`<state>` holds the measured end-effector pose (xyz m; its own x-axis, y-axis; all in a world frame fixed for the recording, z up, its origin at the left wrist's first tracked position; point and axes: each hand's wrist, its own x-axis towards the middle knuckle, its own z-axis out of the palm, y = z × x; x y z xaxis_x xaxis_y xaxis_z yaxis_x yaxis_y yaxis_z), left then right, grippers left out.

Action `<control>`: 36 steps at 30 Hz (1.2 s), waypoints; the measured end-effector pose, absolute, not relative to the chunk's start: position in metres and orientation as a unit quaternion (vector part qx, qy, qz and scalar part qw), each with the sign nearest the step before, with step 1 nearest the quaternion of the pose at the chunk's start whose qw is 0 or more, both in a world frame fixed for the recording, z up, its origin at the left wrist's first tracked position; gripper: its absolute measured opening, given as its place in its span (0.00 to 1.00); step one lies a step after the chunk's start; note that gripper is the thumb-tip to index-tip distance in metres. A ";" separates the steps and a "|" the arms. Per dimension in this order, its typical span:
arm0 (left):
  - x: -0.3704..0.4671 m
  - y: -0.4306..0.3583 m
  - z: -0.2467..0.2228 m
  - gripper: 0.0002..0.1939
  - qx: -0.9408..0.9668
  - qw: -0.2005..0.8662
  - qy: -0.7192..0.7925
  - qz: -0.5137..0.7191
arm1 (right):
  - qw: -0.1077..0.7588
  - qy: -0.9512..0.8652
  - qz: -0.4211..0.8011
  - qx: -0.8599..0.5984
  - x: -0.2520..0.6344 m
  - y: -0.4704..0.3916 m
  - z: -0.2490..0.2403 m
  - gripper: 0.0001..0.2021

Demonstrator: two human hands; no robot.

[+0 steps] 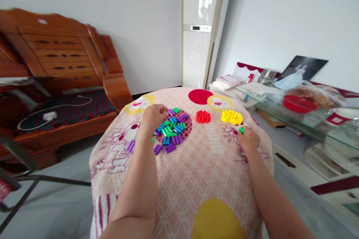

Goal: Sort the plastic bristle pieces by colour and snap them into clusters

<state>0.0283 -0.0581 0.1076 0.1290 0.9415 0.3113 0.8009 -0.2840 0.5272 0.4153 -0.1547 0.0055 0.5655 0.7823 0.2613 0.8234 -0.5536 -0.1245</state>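
Note:
My left hand (153, 115) is at the far left edge of a loose pile of purple, blue and green plastic pieces (168, 131), its fingers curled. Whether it grips a piece is hidden by the hand itself. Over at the right side of the table, my right hand (248, 139) pinches a small green plastic piece (241, 130) between its fingertips. Just beyond that hand stands a tight cluster of yellow pieces (231, 117). A similar cluster of red pieces (202, 116) stands between the yellow group and the mixed pile.
A patterned pink cloth covers the round table (193, 179). To the left is a wooden bench (60, 63) with a white cable. A glass-topped cabinet (283, 108) on the right bears papers, a red bowl (300, 104) and a photo. A tall white appliance (198, 52) stands behind.

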 end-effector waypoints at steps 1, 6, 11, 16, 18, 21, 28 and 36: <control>0.027 -0.059 0.100 0.13 0.760 0.116 0.589 0.248 | 0.132 -0.456 -0.092 -0.875 0.417 -0.155 0.001 0.15; 0.034 -0.062 0.066 0.09 0.788 0.100 0.603 0.070 | 0.184 -0.460 -0.102 -0.862 0.427 -0.157 -0.010 0.15; 0.037 -0.058 0.052 0.09 0.782 0.081 0.615 0.063 | 0.249 -0.452 -0.094 -0.852 0.431 -0.157 -0.013 0.16; 0.031 -0.053 0.048 0.11 0.783 0.111 0.606 0.079 | 0.313 -0.438 -0.060 -0.841 0.434 -0.158 -0.012 0.18; 0.030 -0.052 0.045 0.07 0.784 0.125 0.604 0.072 | 0.326 -0.434 -0.049 -0.838 0.434 -0.158 -0.011 0.18; 0.028 -0.054 0.046 0.05 0.781 0.150 0.600 0.086 | 0.343 -0.438 -0.045 -0.830 0.434 -0.159 -0.011 0.19; 0.053 -0.070 0.091 0.08 0.784 0.130 0.542 0.274 | 0.349 -0.437 -0.048 -0.828 0.435 -0.158 -0.011 0.20; 0.228 -0.098 0.055 0.13 0.878 0.239 0.319 0.265 | 0.363 -0.446 -0.049 -0.817 0.438 -0.159 -0.011 0.22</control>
<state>0.2280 -0.0981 0.0555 0.6555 0.6874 0.3127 0.4347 -0.6820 0.5881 0.4380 -0.1589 -0.0115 0.5965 0.6935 0.4040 0.7647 -0.3382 -0.5485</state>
